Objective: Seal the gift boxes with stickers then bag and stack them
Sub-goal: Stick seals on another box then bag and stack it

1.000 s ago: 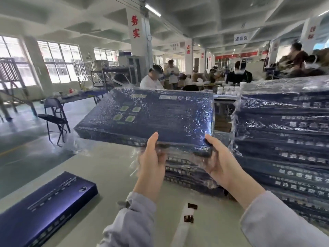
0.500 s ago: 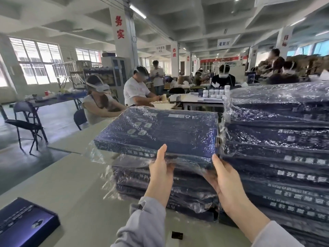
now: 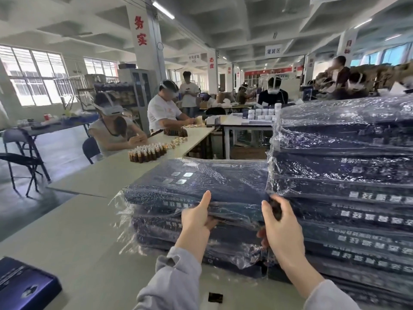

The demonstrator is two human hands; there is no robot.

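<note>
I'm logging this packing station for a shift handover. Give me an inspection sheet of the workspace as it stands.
Surface: pale worktable.
Job's things: top bagged box lies on the shorter stack, beside the taller stack to its right. An unbagged box lies near left, and a sticker strip lies at the near edge.
Clutter: nothing seen.
Grippers: left hand and right hand each grip the top bagged box's near edge.
Cables: nothing seen.
Surroundings: seated workers at the next table with brown bottles; folding chair at left.
</note>
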